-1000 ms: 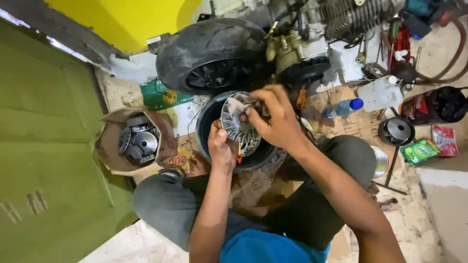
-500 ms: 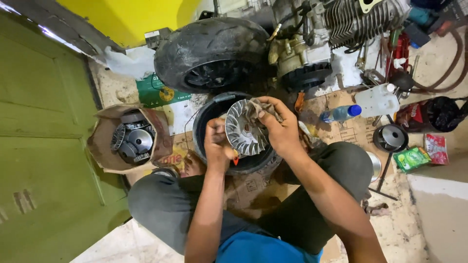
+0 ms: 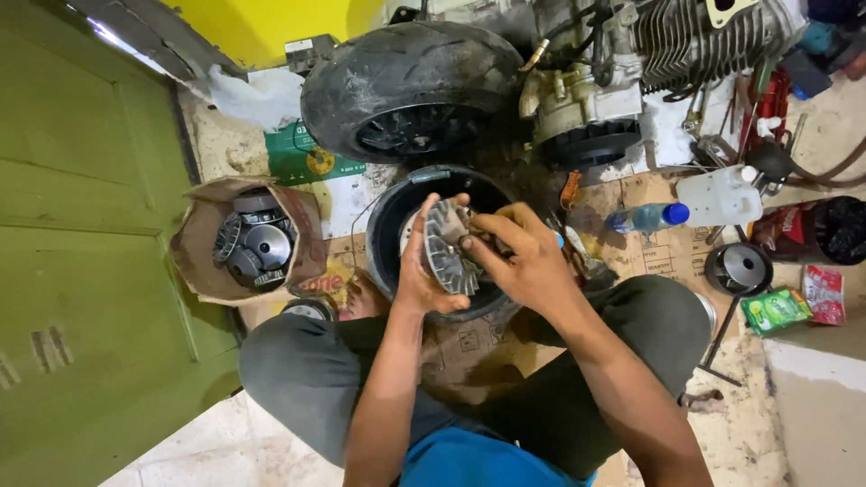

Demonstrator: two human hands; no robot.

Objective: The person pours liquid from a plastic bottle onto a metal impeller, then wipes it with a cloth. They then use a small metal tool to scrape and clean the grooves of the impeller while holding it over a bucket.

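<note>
Left hand (image 3: 417, 275) grips finned pulley disc (image 3: 448, 245) over black basin (image 3: 388, 225); right hand (image 3: 523, 257) pinches rag against its face — wiping looks midway, grime remains.

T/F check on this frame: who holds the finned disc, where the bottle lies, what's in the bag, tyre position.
1. Both hands hold the finned disc. True: left hand and right hand grip it.
2. The disc lies flat on the floor. False: it is held up over the black tub.
3. The blue-capped bottle stands upright. False: it lies on its side.
4. The paper bag holds metal parts. True.
5. The tyre is beyond the tub. True.
</note>
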